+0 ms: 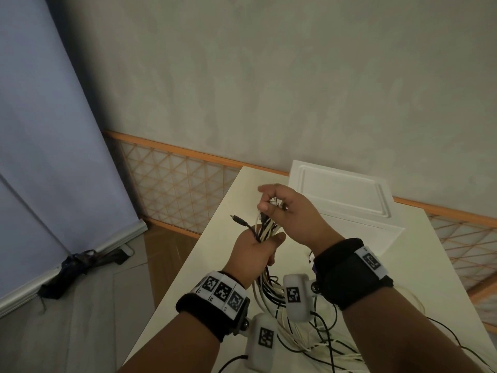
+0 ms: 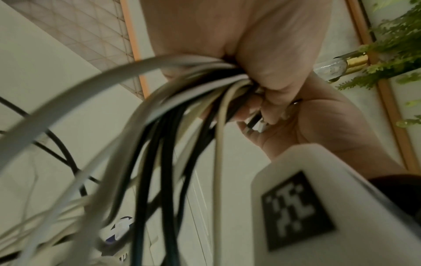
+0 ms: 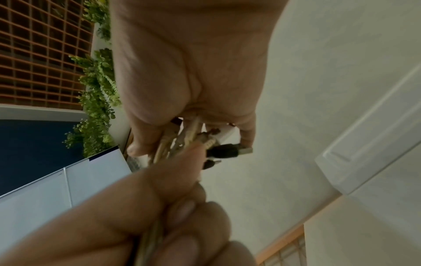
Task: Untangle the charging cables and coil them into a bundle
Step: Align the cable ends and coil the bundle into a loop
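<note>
Cables (image 1: 265, 230) bunched in clenched left hand (image 1: 254, 251), plug ends pinched above by right hand (image 1: 290, 211).

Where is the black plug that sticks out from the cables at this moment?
In the head view the black plug juts up and to the left, just above the left hand that grips the cables, left of the right hand.

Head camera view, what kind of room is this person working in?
Probably a room in a home or office: a pale table against a plastered wall, a wood floor, and a blue roller blind reaching down to it.
</note>
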Demonstrator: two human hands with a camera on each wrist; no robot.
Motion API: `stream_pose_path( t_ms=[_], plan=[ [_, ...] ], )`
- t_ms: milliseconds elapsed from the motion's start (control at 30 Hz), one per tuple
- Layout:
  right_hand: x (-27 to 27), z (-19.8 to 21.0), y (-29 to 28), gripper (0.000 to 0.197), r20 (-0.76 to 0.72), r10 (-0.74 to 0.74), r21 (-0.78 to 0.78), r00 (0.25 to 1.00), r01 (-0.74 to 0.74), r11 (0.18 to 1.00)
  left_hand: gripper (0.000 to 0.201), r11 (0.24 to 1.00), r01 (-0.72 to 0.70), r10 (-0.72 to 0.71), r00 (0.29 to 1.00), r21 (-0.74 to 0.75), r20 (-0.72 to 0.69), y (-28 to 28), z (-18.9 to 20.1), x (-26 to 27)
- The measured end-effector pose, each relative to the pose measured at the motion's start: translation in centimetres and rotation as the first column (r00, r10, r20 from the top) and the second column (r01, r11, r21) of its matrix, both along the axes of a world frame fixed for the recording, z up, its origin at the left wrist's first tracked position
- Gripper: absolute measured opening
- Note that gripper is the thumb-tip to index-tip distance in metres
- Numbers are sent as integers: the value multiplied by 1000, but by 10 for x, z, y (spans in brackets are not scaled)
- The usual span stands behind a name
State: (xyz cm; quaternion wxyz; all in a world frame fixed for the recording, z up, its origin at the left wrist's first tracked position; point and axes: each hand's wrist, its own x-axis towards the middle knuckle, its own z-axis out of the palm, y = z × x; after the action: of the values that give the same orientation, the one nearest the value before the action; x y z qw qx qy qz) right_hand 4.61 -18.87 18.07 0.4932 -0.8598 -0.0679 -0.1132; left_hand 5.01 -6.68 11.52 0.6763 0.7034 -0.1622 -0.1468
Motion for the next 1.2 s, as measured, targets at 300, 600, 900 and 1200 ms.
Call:
stream_pose_path(
  t_ms=[300, 600, 900, 1200],
  plan=[
    [-1, 0, 13, 5, 43, 34, -79, 998, -31, 996, 18, 981, 193, -190, 967, 6, -169, 2, 15, 4],
    [-3, -1, 10, 25, 58, 66, 120, 996, -73, 990, 13, 957, 187, -238, 943, -223, -233, 10, 15, 5],
    [-6, 11, 16, 17, -54, 49, 177, 997, -39, 983, 19, 927, 351, -372, 903, -130, -214, 13, 14, 3],
    [-7, 2, 17, 43, 78, 182, -468, 980, -125, 875, 7, 949, 311, -301, 942, 56, -146, 17, 25, 1]
  ],
)
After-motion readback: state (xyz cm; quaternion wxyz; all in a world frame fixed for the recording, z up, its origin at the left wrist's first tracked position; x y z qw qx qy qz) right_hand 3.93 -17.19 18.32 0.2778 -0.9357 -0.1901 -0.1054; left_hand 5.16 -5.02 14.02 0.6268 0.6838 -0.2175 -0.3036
